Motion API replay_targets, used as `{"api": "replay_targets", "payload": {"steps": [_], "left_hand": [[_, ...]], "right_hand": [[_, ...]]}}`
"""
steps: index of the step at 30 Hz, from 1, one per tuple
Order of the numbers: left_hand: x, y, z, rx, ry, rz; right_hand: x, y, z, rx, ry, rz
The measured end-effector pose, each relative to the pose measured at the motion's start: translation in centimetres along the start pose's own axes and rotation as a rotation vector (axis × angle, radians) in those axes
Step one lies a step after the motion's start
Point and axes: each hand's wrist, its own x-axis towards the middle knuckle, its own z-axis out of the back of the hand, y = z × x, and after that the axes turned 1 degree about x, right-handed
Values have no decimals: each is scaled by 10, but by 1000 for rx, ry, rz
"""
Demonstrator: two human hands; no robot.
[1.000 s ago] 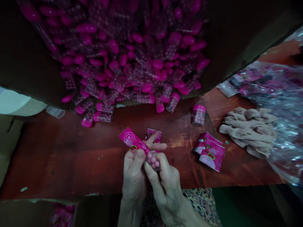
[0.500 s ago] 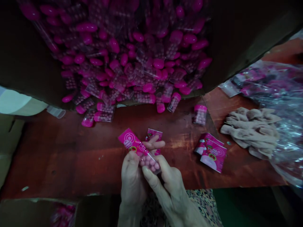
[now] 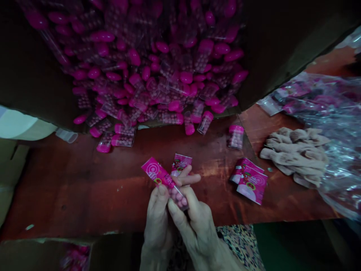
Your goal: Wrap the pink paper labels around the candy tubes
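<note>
Obs. 1: Person seated at a red-brown wooden worktop (image 3: 70, 188), both bare hands near its near edge, centre. Left hand (image 3: 158, 226) and right hand (image 3: 194, 222) are closed in a pinch on 1 clear plastic tube of pink spheres (image 3: 179, 197), which is tilted up-left. The thumbs and fingers of both hands press its sides; this 2-handed grasp appears to steady the tube.

Obs. 2: A long magenta printed label (image 3: 156, 173) runs from the tube's upper end and appears to be held against it by the left hand. Whether it is attached cannot be told. A second pink printed label (image 3: 180, 163) lies on the worktop just beyond, partly under extended fingers (image 3: 190, 178); which hand they belong to cannot be told.

Obs. 3: Along the far edge, a heap of magenta-capped clear tubes (image 3: 149, 75) lies between dark cardboard flaps (image 3: 270, 49), within reach. 1 capped tube (image 3: 236, 137) stands upright near the far edge. A small stack of pink labels (image 3: 251, 184) lies toward the right edge, beside tan fabric gloves (image 3: 293, 156). A clear plastic bag of pink packets (image 3: 332, 113) lies at the right edge.
</note>
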Motion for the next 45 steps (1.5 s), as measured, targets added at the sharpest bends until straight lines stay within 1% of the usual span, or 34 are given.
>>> {"api": "replay_targets", "payload": {"steps": [1,3,6,7,9,12,14,17,19,21,23,25,27,29,31,32,34,35,38,41,43,45], "left_hand": [[1,-1,1,-6,5,2],[2,-3,2,-33,3,-2],[2,-6,-2,-66,-35,-44],[2,-7,-3,-70,-53,-58],[0,-9,-4,-62,-66,-73],[-2,-11,-2,4,-22,-49],[-2,-11,0,35,3,-26],[0,-11,2,-12,-40,-56],[3,-12,3,-36,-67,-81],[7,-13,3,-33,-66,-67],[10,-15,2,-36,-69,-41],[12,-15,1,-47,-87,-23],[13,-14,1,-64,-105,-26],[14,-12,1,-83,-104,-34],[14,-10,2,-98,-80,-39],[14,-9,2,-99,-70,-37],[13,-7,1,-94,-48,-23],[13,-7,0,-89,-40,-16],[9,-6,-4,-54,-21,12],[2,-3,-7,-27,-12,2],[-3,0,-6,-43,-3,-7],[-6,0,-5,-59,1,11]], "right_hand": [[3,0,1,-1,-17,57],[6,0,2,-61,-102,170],[8,-2,2,-150,-229,261],[8,-3,2,-162,-235,287],[9,-4,3,-188,-191,365],[11,-5,9,-199,-124,464],[11,-5,11,-170,-152,482],[8,-5,12,-149,-223,438],[5,-6,10,-180,-257,397],[2,-7,7,-226,-288,381],[0,-9,4,-194,-283,340],[0,-10,0,-56,-239,244],[0,-9,-1,101,-158,76],[2,-7,-1,209,-68,-86],[4,-4,0,279,15,-196],[5,-2,1,305,42,-221],[5,0,3,330,64,-232],[4,1,3,328,54,-232],[-3,2,2,282,7,-197],[-11,4,-1,222,-76,-156],[-14,6,-3,240,-101,-138],[-12,7,-5,312,-99,-157]]}}
